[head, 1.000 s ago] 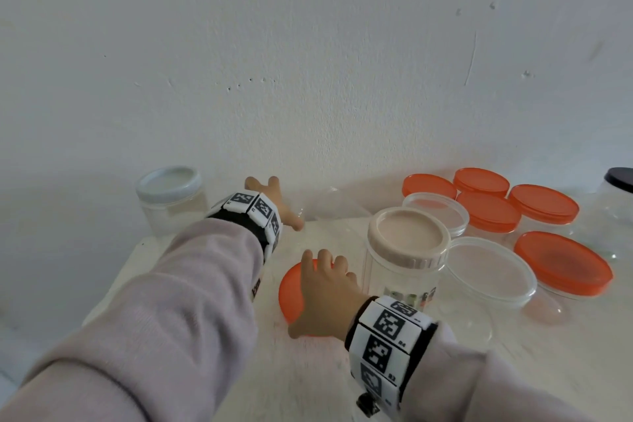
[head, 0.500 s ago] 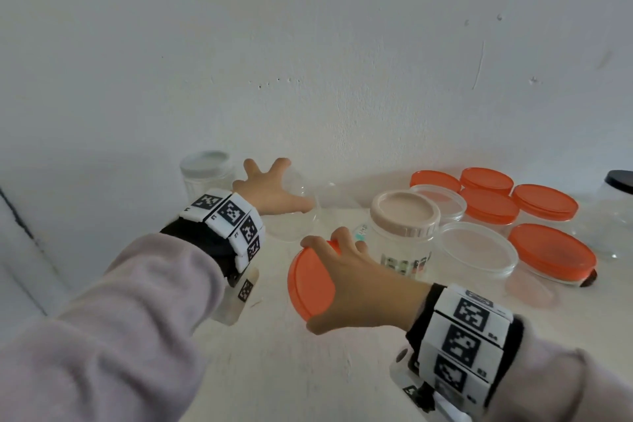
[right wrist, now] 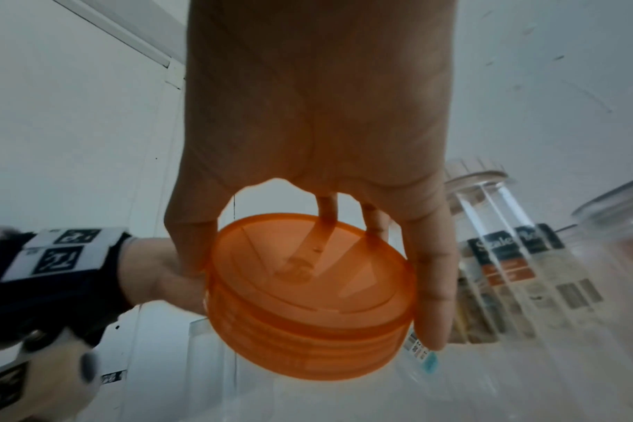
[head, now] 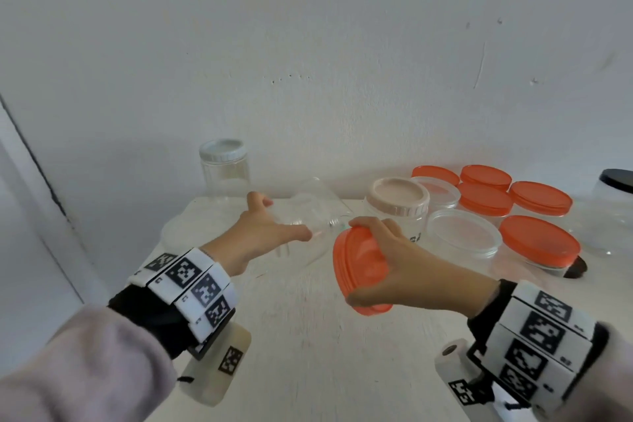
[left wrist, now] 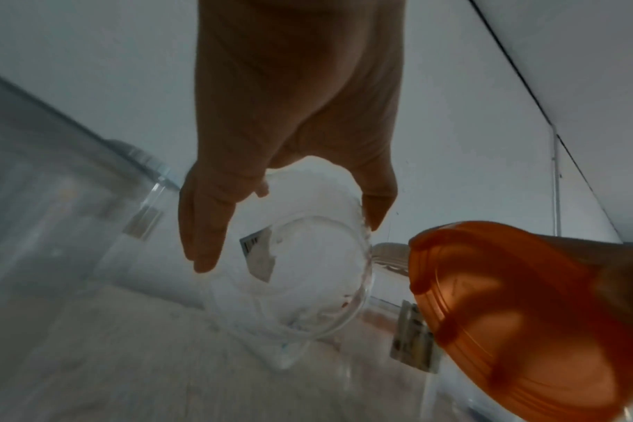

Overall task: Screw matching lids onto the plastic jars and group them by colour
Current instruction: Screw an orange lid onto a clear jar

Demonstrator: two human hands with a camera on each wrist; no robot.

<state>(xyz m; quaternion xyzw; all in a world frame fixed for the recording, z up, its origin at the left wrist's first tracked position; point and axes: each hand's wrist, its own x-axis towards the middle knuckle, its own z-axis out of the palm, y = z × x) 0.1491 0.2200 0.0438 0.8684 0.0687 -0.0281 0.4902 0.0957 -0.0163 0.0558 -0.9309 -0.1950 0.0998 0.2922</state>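
Note:
My left hand [head: 286, 218] grips a clear lidless jar [head: 318, 205] near its mouth, thumb on one side and fingers on the other. The jar is tilted, its open mouth [left wrist: 308, 285] turned toward the right hand. My right hand [head: 373, 260] holds an orange lid [head: 356, 281] by its rim, clear of the white table [head: 308, 353], a short way to the right of the jar mouth. In the right wrist view the orange lid [right wrist: 308, 328] sits between thumb and fingers [right wrist: 434, 285], with its hollow side toward the camera.
A white-lidded jar [head: 224, 164] stands at the back left by the wall. A beige-lidded jar [head: 397, 199] is just behind my right hand. Several orange-lidded tubs [head: 537, 197], clear-lidded tubs [head: 462, 233] and a black-lidded jar [head: 616, 181] crowd the right.
My right hand picked the orange lid up off the table and turned it on edge. My left hand took hold of the clear jar and tipped it toward the lid.

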